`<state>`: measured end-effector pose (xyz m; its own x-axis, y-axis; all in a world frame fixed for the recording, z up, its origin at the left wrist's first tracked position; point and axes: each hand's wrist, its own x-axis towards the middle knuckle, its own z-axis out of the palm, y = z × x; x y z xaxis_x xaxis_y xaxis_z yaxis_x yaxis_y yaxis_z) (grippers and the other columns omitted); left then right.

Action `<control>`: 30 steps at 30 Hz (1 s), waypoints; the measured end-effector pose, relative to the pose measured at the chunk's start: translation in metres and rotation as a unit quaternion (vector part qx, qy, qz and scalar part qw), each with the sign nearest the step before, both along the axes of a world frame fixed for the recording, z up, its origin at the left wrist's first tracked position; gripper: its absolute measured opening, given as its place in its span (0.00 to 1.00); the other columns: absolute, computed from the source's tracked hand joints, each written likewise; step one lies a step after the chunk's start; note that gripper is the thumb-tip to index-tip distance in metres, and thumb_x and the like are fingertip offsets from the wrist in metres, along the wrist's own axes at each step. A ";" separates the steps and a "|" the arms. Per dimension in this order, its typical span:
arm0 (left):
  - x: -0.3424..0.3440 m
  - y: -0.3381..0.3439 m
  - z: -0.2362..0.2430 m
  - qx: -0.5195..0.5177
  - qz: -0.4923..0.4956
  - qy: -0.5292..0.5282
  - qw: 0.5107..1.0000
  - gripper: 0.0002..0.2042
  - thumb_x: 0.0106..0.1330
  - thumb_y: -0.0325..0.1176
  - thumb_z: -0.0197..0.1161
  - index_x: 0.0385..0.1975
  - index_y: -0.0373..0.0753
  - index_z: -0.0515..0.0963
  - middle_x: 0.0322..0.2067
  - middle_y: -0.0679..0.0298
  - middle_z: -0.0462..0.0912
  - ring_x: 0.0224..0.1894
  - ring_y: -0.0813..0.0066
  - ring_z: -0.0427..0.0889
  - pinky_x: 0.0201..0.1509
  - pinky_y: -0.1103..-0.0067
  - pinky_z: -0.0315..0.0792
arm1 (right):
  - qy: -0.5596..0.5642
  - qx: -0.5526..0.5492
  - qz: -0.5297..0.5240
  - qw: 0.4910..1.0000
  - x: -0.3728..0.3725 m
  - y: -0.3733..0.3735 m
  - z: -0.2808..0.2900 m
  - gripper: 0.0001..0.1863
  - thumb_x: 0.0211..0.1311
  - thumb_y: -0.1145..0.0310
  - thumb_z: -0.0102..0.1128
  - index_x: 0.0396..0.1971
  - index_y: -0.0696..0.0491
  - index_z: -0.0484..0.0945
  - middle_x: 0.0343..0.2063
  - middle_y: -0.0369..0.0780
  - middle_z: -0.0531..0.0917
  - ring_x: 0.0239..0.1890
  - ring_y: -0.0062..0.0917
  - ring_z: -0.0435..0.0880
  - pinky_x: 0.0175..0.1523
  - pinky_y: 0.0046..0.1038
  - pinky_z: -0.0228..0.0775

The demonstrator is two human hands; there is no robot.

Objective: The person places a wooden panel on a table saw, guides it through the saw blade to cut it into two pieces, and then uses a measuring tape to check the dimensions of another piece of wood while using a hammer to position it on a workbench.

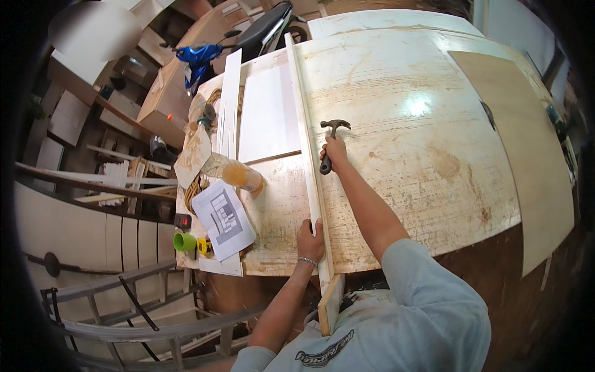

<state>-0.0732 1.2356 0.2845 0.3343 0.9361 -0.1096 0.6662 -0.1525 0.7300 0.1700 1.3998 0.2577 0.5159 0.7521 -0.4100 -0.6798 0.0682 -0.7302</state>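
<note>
My right hand [335,152] is wrapped round the dark handle of a claw hammer [335,124], held over the worn white workbench [396,155] just right of a long board. That narrow wooden board [302,118] runs from the far edge of the bench to my body. Near the front edge, my left hand [310,240] grips the board's left side, its fingers partly hidden. A shorter piece of wood [331,307] meets the board's near end and sticks out past the bench, against my shirt.
Left on the bench are a white panel [271,115], white strips [230,105], a plastic bottle [242,177], a printed drawing [224,220], a tape measure [204,246] and a green cup [184,242]. A thin brown sheet [527,149] lies right. A ladder [142,333] and motorbike [263,31] stand beyond.
</note>
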 end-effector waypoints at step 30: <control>0.043 -0.123 -0.043 0.076 -0.070 0.194 0.976 0.38 0.62 0.48 0.63 0.74 0.54 0.57 0.75 0.41 0.37 0.76 0.38 0.34 0.73 0.46 0.39 | -0.393 -0.283 0.143 0.863 0.105 -0.417 0.089 0.26 0.67 0.68 0.57 0.64 0.55 0.68 0.19 0.36 0.74 0.11 0.18 0.70 0.14 0.25 0.63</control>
<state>-0.0307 1.1129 0.2410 0.4204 0.8997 -0.1178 0.8533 -0.3478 0.3885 0.2750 0.9832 0.3469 0.6278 0.6897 -0.3608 0.1119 -0.5387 -0.8351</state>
